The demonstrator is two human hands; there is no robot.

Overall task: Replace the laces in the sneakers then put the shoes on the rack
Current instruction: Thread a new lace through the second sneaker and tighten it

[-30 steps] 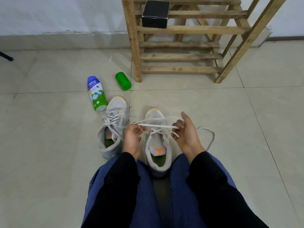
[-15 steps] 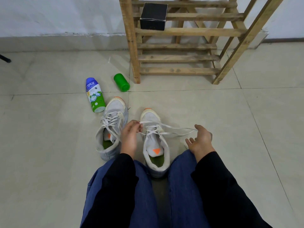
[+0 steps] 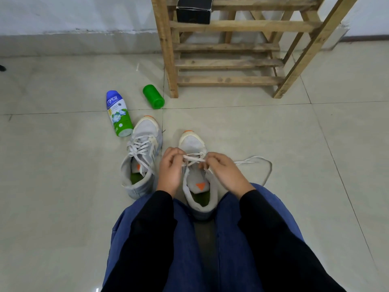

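Note:
Two grey sneakers stand on the tiled floor between my knees. The left sneaker point(image 3: 143, 157) is laced, its ends lying loose. The right sneaker point(image 3: 196, 186) sits in front of me with a white lace point(image 3: 255, 160) threaded through its lower eyelets and trailing in a loop to the right. My left hand point(image 3: 170, 167) pinches the lace at the shoe's left side. On the right side, my right hand point(image 3: 223, 169) pinches the lace too. The wooden shoe rack point(image 3: 227, 62) stands beyond the shoes by the wall.
A blue and green powder bottle point(image 3: 119, 113) lies on the floor left of the sneakers, with a green cap point(image 3: 153, 96) beside the rack's leg. A black box point(image 3: 193, 9) sits on an upper rack shelf. A dark object point(image 3: 2, 68) shows at the left edge.
My right hand, which had swung out to the right pulling the lace, has come back onto the right sneaker and pinches the lace there. The left hand stayed at the shoe.

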